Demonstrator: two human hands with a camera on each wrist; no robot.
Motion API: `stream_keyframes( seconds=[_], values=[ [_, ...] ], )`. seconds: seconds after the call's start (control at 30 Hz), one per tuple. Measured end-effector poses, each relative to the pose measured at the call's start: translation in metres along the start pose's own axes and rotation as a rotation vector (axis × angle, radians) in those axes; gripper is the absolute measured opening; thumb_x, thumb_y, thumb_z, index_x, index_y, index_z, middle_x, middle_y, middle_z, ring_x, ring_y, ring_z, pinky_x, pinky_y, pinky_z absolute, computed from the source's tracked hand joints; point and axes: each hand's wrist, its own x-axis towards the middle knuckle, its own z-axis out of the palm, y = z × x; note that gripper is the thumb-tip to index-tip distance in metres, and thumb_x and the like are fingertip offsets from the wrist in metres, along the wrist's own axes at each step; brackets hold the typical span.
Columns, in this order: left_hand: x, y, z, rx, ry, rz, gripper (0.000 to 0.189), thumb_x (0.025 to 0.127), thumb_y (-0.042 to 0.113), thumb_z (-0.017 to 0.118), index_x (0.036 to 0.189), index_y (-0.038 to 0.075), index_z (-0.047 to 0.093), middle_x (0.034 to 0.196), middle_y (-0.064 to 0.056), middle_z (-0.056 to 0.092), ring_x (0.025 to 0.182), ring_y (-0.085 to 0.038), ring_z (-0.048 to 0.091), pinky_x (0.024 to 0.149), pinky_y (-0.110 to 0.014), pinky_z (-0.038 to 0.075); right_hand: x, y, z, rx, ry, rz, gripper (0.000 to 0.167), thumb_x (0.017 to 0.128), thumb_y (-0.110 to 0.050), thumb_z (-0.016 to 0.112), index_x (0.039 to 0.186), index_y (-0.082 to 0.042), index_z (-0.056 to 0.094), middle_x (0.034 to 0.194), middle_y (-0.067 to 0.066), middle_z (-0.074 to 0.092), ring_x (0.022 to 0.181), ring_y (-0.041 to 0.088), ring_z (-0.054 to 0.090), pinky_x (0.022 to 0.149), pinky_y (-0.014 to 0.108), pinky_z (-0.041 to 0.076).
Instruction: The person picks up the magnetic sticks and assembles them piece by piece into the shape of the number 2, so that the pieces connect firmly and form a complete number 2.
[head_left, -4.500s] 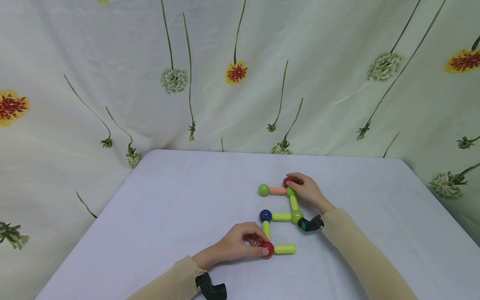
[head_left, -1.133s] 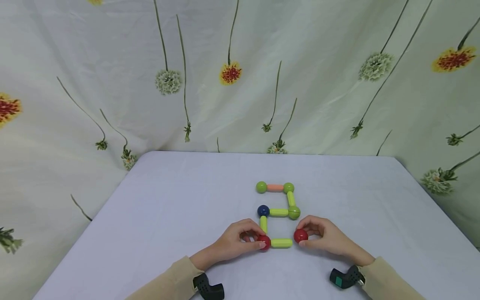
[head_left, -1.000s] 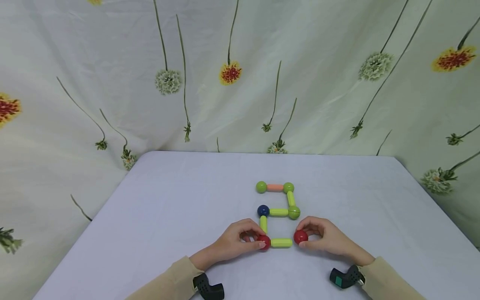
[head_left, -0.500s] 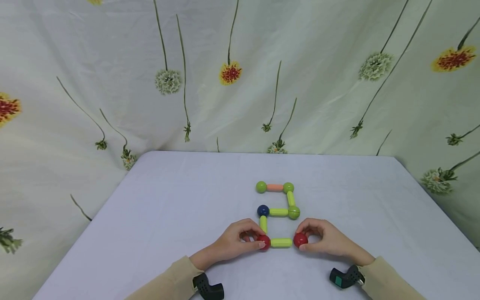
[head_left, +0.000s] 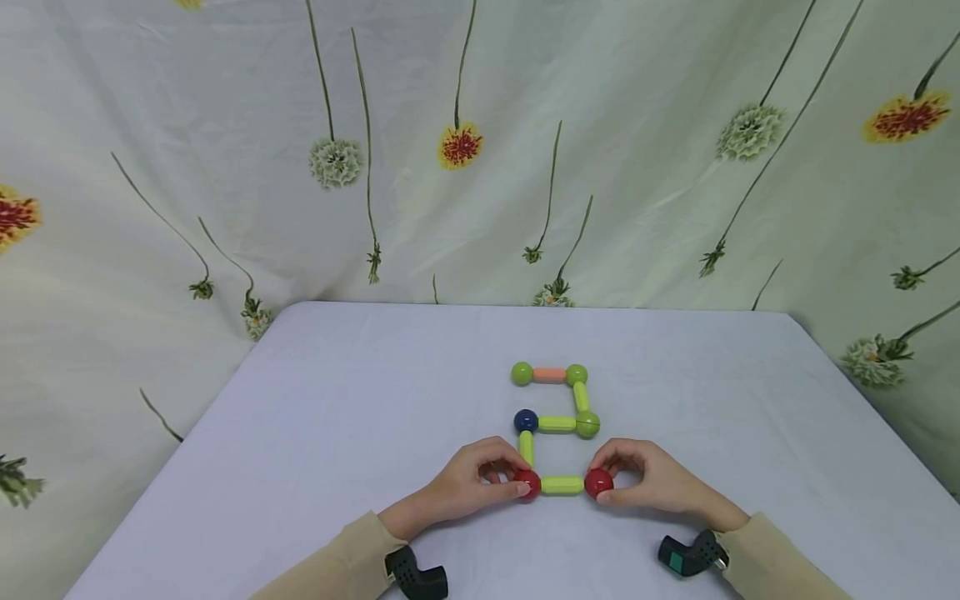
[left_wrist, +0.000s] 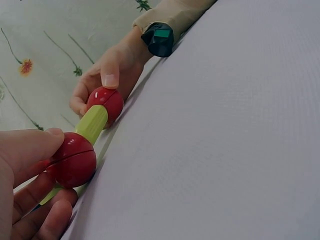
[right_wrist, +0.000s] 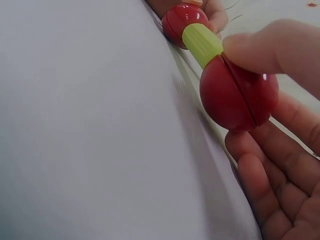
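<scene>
My left hand (head_left: 480,475) pinches a red ball (head_left: 529,486) at the near left corner of a chain of balls and sticks lying on the table. Between thumb and fingers, my right hand (head_left: 647,475) holds a second red ball (head_left: 598,482) against the right end of a yellow-green stick (head_left: 562,485). In both wrist views this stick spans the two red balls. Another yellow-green stick (head_left: 527,447) runs back to a dark blue ball (head_left: 527,421). From there a stick (head_left: 557,423) leads to a green ball (head_left: 588,424) with a visible seam.
Farther back, a stick (head_left: 581,397) joins a green ball (head_left: 577,375), an orange-pink stick (head_left: 550,375) and another green ball (head_left: 522,373). A white cloth covers the table (head_left: 360,375). Behind hangs a flower-printed curtain (head_left: 637,100). Both wrists wear black devices (head_left: 690,557).
My right hand came from the back of the chain to the front with the red ball, then shifted slightly left until the ball met the stick's end. My left hand kept its hold.
</scene>
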Motion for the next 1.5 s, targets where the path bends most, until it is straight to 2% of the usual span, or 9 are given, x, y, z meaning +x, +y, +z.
stream_keyframes(
  seconds=[0.2,0.3,0.47,0.63,0.77,0.97,1.2,1.5],
  values=[
    [0.0,-0.002,0.0,0.004,-0.004,0.005,0.019,0.084,0.005,0.068,0.102,0.0,0.065,0.094,-0.013,0.062,0.085,-0.031,0.057,0.069,-0.023,0.05,0.0,-0.001,0.0,0.001,-0.002,0.0,0.025,0.08,-0.018,0.075,0.102,-0.014,0.063,0.096,0.0,0.065,0.086,0.015,0.056,0.078,0.027,0.047],
    [0.001,-0.012,0.002,0.009,0.001,0.011,0.02,0.084,0.006,0.069,0.103,0.001,0.066,0.094,-0.012,0.062,0.085,-0.03,0.057,0.069,-0.024,0.05,0.0,-0.001,0.0,-0.005,-0.003,0.004,0.025,0.08,-0.018,0.075,0.102,-0.014,0.063,0.096,0.0,0.064,0.086,0.015,0.056,0.077,0.027,0.047],
    [0.002,-0.032,0.005,0.023,0.002,0.008,0.02,0.085,0.014,0.07,0.104,0.009,0.067,0.096,-0.003,0.062,0.086,-0.022,0.058,0.069,-0.023,0.05,0.0,-0.002,0.001,-0.036,-0.004,0.015,0.026,0.079,-0.021,0.076,0.101,-0.016,0.063,0.093,-0.002,0.063,0.084,0.015,0.055,0.077,0.027,0.046],
    [0.002,-0.038,0.004,0.021,0.002,0.012,0.02,0.086,0.024,0.07,0.105,0.016,0.067,0.096,0.003,0.062,0.086,-0.014,0.057,0.069,-0.024,0.051,0.001,-0.005,0.001,-0.062,-0.008,0.022,0.026,0.079,-0.024,0.076,0.1,-0.018,0.062,0.092,-0.003,0.062,0.083,0.014,0.054,0.075,0.027,0.046],
    [0.003,-0.039,0.005,0.032,0.02,0.01,0.022,0.086,0.026,0.07,0.106,0.017,0.067,0.096,0.004,0.062,0.086,-0.013,0.058,0.069,-0.024,0.05,0.0,-0.007,0.001,-0.07,-0.004,0.014,0.026,0.079,-0.023,0.076,0.1,-0.018,0.061,0.091,-0.004,0.061,0.083,0.014,0.054,0.074,0.027,0.045],
    [0.003,-0.033,0.007,0.032,0.068,0.017,0.022,0.084,0.014,0.071,0.105,0.009,0.067,0.098,-0.004,0.064,0.087,-0.02,0.06,0.068,-0.024,0.05,0.001,-0.01,0.001,-0.088,0.015,0.009,0.027,0.079,-0.024,0.076,0.1,-0.019,0.06,0.09,-0.006,0.061,0.081,0.015,0.054,0.072,0.027,0.045],
    [0.002,-0.005,0.003,0.023,0.094,0.027,0.019,0.083,0.006,0.07,0.101,0.001,0.067,0.095,-0.012,0.065,0.085,-0.028,0.06,0.067,-0.023,0.049,0.002,-0.008,0.001,-0.107,0.037,0.006,0.026,0.079,-0.024,0.076,0.1,-0.018,0.061,0.09,-0.005,0.061,0.08,0.015,0.055,0.071,0.026,0.047],
    [0.004,-0.003,0.004,0.053,0.12,0.0,0.019,0.083,0.007,0.071,0.101,0.003,0.068,0.095,-0.009,0.065,0.086,-0.027,0.06,0.065,-0.023,0.049,0.004,-0.006,0.0,-0.147,0.073,0.012,0.027,0.081,-0.026,0.075,0.103,-0.019,0.062,0.093,-0.006,0.063,0.078,0.013,0.056,0.067,0.025,0.048]
  ],
)
